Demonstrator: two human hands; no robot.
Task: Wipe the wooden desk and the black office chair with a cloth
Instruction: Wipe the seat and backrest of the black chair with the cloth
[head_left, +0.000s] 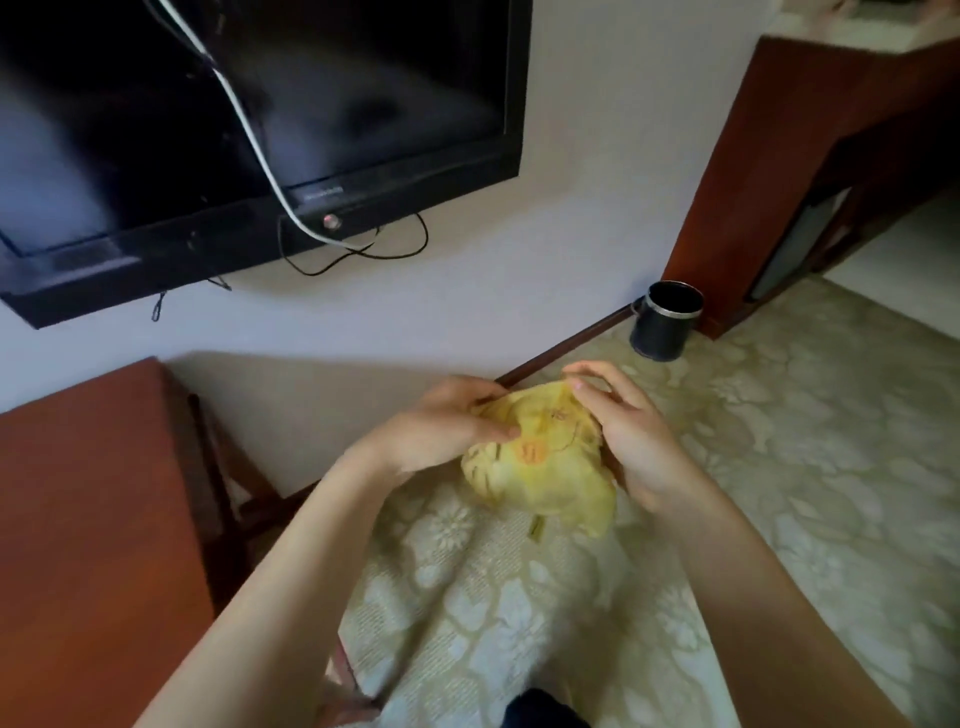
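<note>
Yellow cloth, bunched, held in the air between both hands above a floral-patterned floor. Left hand is closed on the cloth's left edge; right hand is laid against its right side, fingers curled over the top. Reddish wooden worktop is seen at lower left, apart from the cloth. Black television is mounted on the wall, white cable draped across it. Dark cylindrical bin is placed on the floor beside a wooden cabinet.
</note>
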